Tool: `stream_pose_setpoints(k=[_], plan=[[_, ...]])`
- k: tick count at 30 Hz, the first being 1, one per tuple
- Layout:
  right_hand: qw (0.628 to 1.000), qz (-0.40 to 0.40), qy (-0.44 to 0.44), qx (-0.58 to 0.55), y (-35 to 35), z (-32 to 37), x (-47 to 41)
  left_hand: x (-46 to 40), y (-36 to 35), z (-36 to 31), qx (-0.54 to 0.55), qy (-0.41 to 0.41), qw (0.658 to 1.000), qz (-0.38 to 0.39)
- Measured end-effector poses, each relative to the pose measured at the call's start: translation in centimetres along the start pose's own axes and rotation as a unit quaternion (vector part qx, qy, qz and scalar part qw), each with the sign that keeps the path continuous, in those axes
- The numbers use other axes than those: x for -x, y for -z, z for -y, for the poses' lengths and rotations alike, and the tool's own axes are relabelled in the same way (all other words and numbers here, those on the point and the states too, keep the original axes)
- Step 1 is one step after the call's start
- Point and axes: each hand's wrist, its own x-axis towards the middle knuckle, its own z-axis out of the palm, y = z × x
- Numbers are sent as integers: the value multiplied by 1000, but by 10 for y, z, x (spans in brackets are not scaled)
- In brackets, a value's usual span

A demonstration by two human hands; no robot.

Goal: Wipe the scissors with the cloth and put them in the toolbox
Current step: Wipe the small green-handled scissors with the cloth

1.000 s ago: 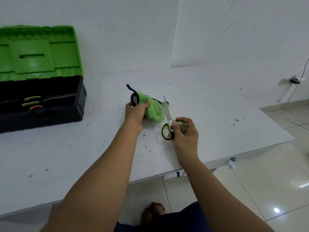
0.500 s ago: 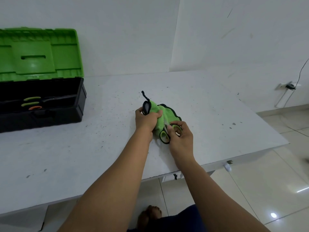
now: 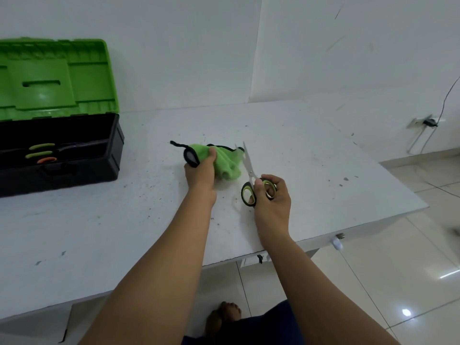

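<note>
My right hand [image 3: 270, 200] grips the green-and-black handles of the scissors [image 3: 249, 168], whose bare steel blades point away from me over the white table [image 3: 311, 155]. My left hand [image 3: 199, 173] clutches the bunched green cloth [image 3: 227, 163] with black trim just left of the blades. The cloth's far edge touches the blade tips. The toolbox [image 3: 114, 148], black with an upright green lid, stands open at the far left.
Inside the toolbox lie tools with green and orange handles [image 3: 41, 153]. Dark specks dot the tabletop. The table's front edge runs close to my body, its right corner over a tiled floor. A wall socket with a cable [image 3: 428, 122] sits at far right.
Half a second ago the cloth wrapped the blades with both hands close together. Now my right hand has drawn the scissors back to the right and the blades are uncovered.
</note>
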Motion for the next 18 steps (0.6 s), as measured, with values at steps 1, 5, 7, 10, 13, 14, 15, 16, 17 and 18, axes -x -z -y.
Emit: stream_pose_setpoints(k=[1,5,7,10,13,14,15,16,17,18], plan=[[1000,-1,1,-1,0,0,0,4,4,2,-21,2,999,47],[1000,7,3,3,-4,2,0,27,12,10,-120,5,966,231],[1000,14,3,6,-4,1,0,26,14,12,-157,-14,952,264],[999,33,20,38,-3,1,-1,20,10,10,-204,-60,950,231],[997,46,20,57,-5,1,-3,18,4,12,-188,-49,967,167],[997,49,17,58,-5,1,-3,17,3,14,-172,-33,972,154],[997,51,15,61,-5,1,-4,13,1,16,-158,-19,977,144],[997,51,13,64,-5,1,-4,10,-1,17,-146,-5,980,134],[996,50,12,67,-5,0,-5,6,-2,17,-131,11,983,129],[996,50,12,66,-5,-1,-5,2,-4,16,-120,27,984,125]])
